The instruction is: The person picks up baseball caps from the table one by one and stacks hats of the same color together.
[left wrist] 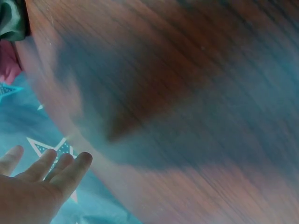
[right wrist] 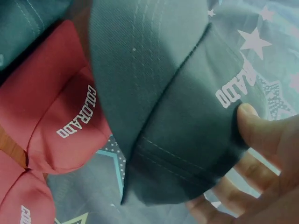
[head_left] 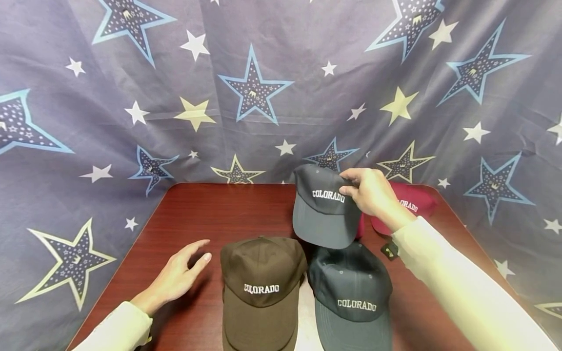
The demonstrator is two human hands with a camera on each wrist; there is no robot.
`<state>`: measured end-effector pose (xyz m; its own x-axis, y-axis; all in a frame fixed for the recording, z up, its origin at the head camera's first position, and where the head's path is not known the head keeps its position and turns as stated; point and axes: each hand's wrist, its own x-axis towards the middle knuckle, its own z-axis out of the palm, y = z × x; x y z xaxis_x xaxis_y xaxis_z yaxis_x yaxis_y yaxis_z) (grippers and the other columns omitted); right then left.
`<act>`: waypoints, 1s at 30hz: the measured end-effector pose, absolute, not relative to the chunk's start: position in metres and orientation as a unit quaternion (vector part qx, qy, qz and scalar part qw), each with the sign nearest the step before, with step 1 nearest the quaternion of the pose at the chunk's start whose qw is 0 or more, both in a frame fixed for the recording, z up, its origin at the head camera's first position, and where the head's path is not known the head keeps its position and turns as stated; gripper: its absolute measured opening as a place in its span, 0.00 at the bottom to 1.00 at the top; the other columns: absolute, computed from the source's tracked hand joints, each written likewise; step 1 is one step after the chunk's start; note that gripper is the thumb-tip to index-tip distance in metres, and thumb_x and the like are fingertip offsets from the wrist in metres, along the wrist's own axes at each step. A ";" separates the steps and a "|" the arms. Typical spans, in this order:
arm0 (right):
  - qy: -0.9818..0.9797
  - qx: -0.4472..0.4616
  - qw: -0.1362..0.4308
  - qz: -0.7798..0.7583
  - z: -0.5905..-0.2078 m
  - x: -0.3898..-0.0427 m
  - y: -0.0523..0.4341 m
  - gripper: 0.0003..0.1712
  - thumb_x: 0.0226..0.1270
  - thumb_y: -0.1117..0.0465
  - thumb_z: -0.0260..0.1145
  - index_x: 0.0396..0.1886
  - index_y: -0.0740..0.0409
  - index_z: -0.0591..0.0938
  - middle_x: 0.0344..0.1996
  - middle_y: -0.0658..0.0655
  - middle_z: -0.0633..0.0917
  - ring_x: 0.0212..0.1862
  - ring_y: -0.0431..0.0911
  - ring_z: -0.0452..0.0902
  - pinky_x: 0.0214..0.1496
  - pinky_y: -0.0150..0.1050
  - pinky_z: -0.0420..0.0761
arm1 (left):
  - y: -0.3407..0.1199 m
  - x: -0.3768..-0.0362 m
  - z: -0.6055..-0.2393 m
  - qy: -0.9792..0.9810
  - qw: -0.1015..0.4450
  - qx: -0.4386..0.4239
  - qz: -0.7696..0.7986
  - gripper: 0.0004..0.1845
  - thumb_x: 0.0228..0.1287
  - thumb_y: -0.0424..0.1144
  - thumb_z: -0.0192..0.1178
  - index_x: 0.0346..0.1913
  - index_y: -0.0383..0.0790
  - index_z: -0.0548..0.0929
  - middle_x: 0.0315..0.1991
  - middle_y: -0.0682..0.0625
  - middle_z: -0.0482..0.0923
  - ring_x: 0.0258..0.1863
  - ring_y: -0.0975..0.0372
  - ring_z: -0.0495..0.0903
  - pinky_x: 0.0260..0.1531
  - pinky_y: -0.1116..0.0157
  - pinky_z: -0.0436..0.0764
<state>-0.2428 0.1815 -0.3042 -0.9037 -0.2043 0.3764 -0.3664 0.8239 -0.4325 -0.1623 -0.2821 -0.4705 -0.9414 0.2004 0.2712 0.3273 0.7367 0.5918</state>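
In the head view my right hand [head_left: 371, 191] grips a dark grey cap [head_left: 327, 219] by the side of its crown, thumb on the front near the white COLORADO lettering. The right wrist view shows this cap [right wrist: 173, 107] held with its brim toward the upper left, the fingers behind the crown. Below it on the table lie a second dark grey cap [head_left: 351, 287] and, to its left, a brown cap [head_left: 263, 282]. My left hand [head_left: 177, 273] hovers left of the brown cap, fingers extended and holding nothing.
A red cap [head_left: 406, 204] lies at the table's back right, with a small dark tag [head_left: 389, 250] near it. Another red cap [right wrist: 60, 107] appears behind the held cap in the right wrist view. A star-patterned cloth [head_left: 263, 87] hangs behind the reddish-brown table [head_left: 197, 209].
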 end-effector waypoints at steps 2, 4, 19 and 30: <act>-0.941 0.165 0.156 0.252 -0.304 -0.236 0.183 0.12 0.63 0.62 0.77 0.46 0.54 0.90 0.34 0.57 0.90 0.38 0.52 0.84 0.43 0.50 0.80 | -0.282 -0.162 -0.470 -0.927 0.096 -0.142 -0.334 0.24 0.78 0.49 0.57 0.70 0.41 0.76 0.65 0.42 0.78 0.64 0.48 0.77 0.62 0.45 0.71; -0.941 0.174 0.153 0.246 -0.304 -0.230 0.185 0.12 0.62 0.62 0.77 0.46 0.54 0.90 0.32 0.56 0.89 0.36 0.51 0.84 0.41 0.49 0.80 | -0.283 -0.162 -0.470 -0.927 0.096 -0.142 -0.334 0.24 0.78 0.49 0.57 0.70 0.41 0.76 0.65 0.42 0.78 0.64 0.48 0.77 0.62 0.45 0.71; -0.937 0.226 0.138 0.229 -0.296 -0.186 0.201 0.15 0.59 0.63 0.80 0.46 0.55 0.90 0.36 0.53 0.89 0.37 0.48 0.82 0.42 0.50 0.82 | -0.283 -0.162 -0.472 -0.927 0.095 -0.144 -0.333 0.25 0.78 0.49 0.57 0.70 0.41 0.76 0.65 0.42 0.78 0.64 0.48 0.77 0.63 0.45 0.71; -0.935 0.249 0.140 0.209 -0.303 -0.161 0.219 0.18 0.53 0.65 0.82 0.45 0.53 0.91 0.33 0.46 0.88 0.34 0.42 0.80 0.39 0.44 0.82 | -0.284 -0.162 -0.469 -0.927 0.086 -0.142 -0.336 0.25 0.79 0.50 0.56 0.70 0.41 0.75 0.66 0.42 0.77 0.65 0.47 0.75 0.64 0.44 0.70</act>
